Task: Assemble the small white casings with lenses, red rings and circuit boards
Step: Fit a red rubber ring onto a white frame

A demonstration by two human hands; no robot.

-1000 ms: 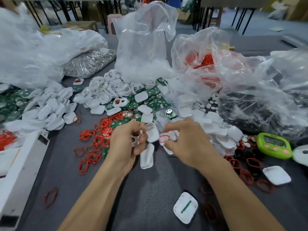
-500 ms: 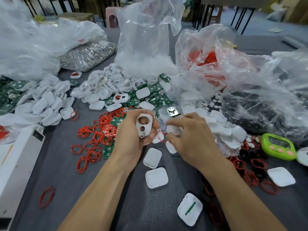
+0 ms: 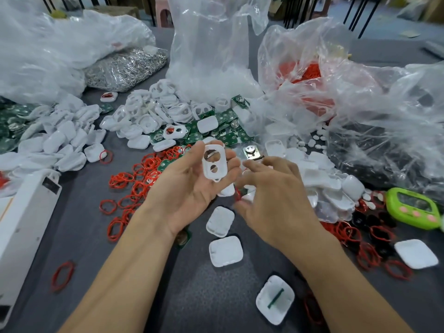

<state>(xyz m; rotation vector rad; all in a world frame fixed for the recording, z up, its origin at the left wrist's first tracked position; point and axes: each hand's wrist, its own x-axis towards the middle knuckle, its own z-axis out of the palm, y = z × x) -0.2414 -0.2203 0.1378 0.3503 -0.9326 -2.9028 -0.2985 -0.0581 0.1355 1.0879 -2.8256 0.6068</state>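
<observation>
Grey surface cluttered from near edge to far. Along the far side, clear plastic bags, crumpled, the middle one standing tall; bag of red rings at far right, bag of silvery metal parts at far left of centre. White casings heaped at far left and again just far of centre. Long white box at the left edge. Loose red rings scattered left of centre, more at right near a green timer. Green circuit boards mixed among the casings far of centre. Left hand palm up at centre, raised off the surface, thumb and fingertips holding one two-hole casing upright. Right hand just right of it, back up, fingers loosely bent and blurred; red and white bits visible at its thumb side, gripped or not: cannot tell. On the surface just near of the hands, two flat white covers, one nearer than the other, close together; nearer still, a third cover with a green strip across it.
</observation>
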